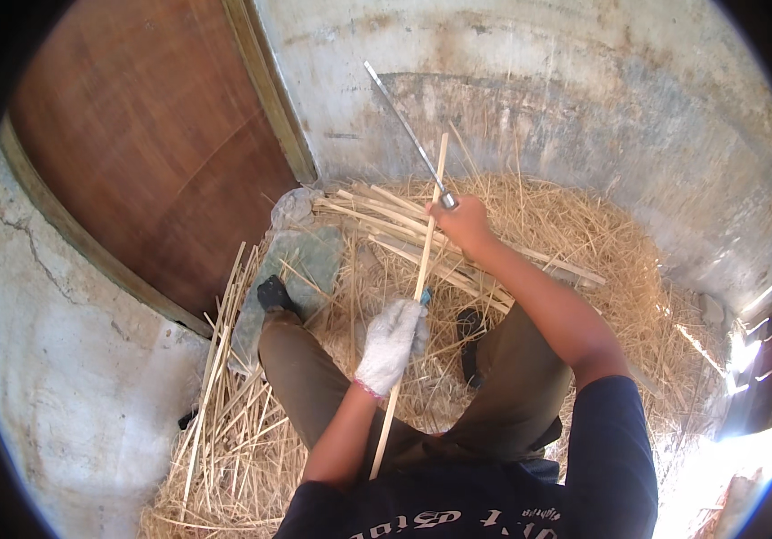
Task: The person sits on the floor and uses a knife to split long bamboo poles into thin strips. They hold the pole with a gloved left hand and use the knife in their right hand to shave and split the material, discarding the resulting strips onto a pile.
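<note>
My left hand (pixel 391 340), in a white knit glove, is closed around a long pale strip of split wood or bamboo (pixel 427 242). The strip runs from my lap up past my right hand. A small bit of blue (pixel 426 296) shows beside the gloved fingers; what it is I cannot make out. My bare right hand (pixel 464 222) grips a knife with a long, narrow blade (pixel 406 123), which points up and to the left. Its metal collar lies right by the strip; whether blade and strip touch is unclear. Most of the handle is hidden in my fist.
Beyond my hands lies a bundle of pale strips (pixel 386 208) on heaped shavings (pixel 575 211). More strips (pixel 215 377) lean at the left, near a flat grey-green slab (pixel 301 260) under my foot. A brown door panel (pixel 143 135) and a stained wall (pixel 539 99) stand behind.
</note>
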A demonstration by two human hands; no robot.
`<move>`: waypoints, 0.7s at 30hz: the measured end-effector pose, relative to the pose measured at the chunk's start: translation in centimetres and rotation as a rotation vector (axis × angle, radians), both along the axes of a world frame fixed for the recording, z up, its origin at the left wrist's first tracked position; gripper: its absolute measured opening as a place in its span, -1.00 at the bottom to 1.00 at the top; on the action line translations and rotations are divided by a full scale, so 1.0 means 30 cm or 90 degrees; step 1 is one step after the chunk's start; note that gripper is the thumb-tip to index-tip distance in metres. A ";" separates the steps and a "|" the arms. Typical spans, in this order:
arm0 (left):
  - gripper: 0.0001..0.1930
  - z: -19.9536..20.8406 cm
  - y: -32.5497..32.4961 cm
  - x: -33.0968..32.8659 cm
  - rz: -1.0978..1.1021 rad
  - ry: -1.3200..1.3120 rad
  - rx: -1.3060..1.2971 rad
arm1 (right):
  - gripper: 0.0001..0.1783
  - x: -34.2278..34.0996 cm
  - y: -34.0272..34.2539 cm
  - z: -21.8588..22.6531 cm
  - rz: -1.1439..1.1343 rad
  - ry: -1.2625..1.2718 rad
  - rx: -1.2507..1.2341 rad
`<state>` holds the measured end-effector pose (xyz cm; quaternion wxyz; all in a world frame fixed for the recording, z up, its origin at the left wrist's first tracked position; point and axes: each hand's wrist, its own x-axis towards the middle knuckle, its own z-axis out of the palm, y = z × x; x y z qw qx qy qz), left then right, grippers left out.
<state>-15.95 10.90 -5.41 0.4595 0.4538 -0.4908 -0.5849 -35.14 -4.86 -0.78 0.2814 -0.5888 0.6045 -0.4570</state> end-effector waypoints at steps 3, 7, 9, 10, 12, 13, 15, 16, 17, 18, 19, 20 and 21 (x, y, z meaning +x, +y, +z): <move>-0.72 0.034 0.012 0.050 -0.157 0.088 0.082 | -0.57 -0.058 -0.075 0.025 -0.082 0.017 -0.035; -0.73 0.061 0.039 0.083 -0.293 0.110 0.183 | -0.60 -0.179 -0.137 0.039 -0.203 0.050 -0.095; -0.72 0.045 0.054 0.088 -0.257 0.126 0.197 | -0.61 -0.209 -0.137 0.039 -0.223 0.069 -0.083; -0.70 0.035 0.058 0.092 -0.226 0.140 0.207 | -0.62 -0.222 -0.134 0.036 -0.226 0.077 -0.065; -0.68 0.038 0.055 0.087 -0.163 0.161 0.205 | -0.63 -0.253 -0.131 0.026 -0.222 0.112 -0.046; -0.67 0.046 0.048 0.088 -0.129 0.164 0.193 | -0.63 -0.261 -0.129 0.017 -0.214 0.137 -0.044; -0.67 0.067 0.036 0.097 -0.080 0.177 0.175 | -0.64 -0.231 -0.113 0.018 -0.177 0.194 -0.014; -0.68 0.077 0.025 0.099 -0.069 0.190 0.167 | -0.65 -0.216 -0.105 0.018 -0.153 0.230 0.013; -0.68 0.086 0.016 0.109 -0.056 0.199 0.158 | -0.66 -0.184 -0.094 0.022 -0.126 0.263 0.038; -0.68 0.074 0.005 0.113 -0.053 0.216 0.156 | -0.68 -0.153 -0.082 0.019 -0.093 0.301 0.026; -0.68 0.067 0.004 0.111 -0.035 0.210 0.162 | -0.69 -0.121 -0.066 0.012 -0.060 0.339 0.014; -0.68 0.067 0.000 0.105 -0.021 0.202 0.164 | -0.71 -0.093 -0.051 0.007 -0.030 0.375 -0.002; -0.68 0.074 -0.014 0.107 -0.005 0.193 0.161 | -0.72 -0.057 -0.039 0.004 -0.009 0.410 -0.033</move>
